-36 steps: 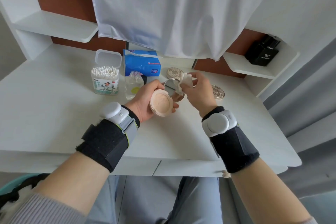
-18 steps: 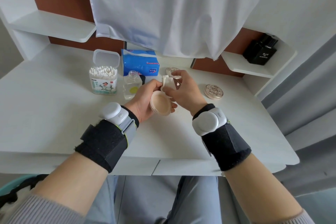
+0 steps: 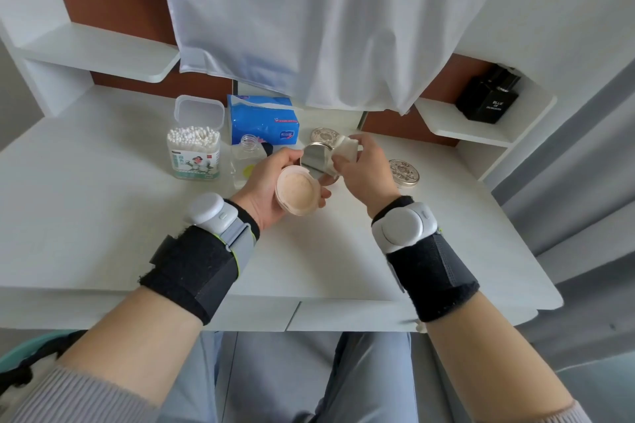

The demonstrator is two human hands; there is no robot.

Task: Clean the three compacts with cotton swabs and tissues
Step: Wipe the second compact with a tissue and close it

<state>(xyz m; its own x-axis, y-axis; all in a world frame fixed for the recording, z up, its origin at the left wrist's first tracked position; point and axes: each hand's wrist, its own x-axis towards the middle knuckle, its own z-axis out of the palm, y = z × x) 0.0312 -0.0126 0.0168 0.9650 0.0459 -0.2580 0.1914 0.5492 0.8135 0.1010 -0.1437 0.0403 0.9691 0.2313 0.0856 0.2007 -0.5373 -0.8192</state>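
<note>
1. Grips open compact (image 3: 298, 196) in left hand (image 3: 264, 182), fingers curled under base, thumb at rim. Holds it off desk (image 3: 103, 216), approx. mid-frame, tilted toward camera, prob. to face the inside at the wiping hand.
2. Pinches folded tissue (image 3: 345, 148) in right hand (image 3: 367, 175), fingertips bunched round it. Presses wad vs. right edge of mirror (image 3: 315, 161). Folded small, likely for firmer rub & a clean corner.
3. Keeps mirror half swung upright, beige half low & facing up. Seems meant to allow wiping glass w/o touching powder side.
4. Judged step: tissue wipe of mirror on compact no. 1. Can't tell if smears remain, owing to glare.
5. Leaves 2nd compact (image 3: 323, 135) closed on desk just behind hands, partly hidden by tissue. Leaves 3rd compact (image 3: 404, 172) closed too, just right of right hand. Parked w/in reach, prob. awaiting turn, so roughly early in task.
6. Stands swabs (image 3: 193, 154) w/ box open, near left. Sets tissue pack (image 3: 263, 118) behind & bottle (image 3: 247, 156) between swabs & left hand. Looks arranged for quick one-hand grabs.
7. Risk: tipping beige half too far, poss. powder spill. Calls for steady left grip while rubbing.
</note>
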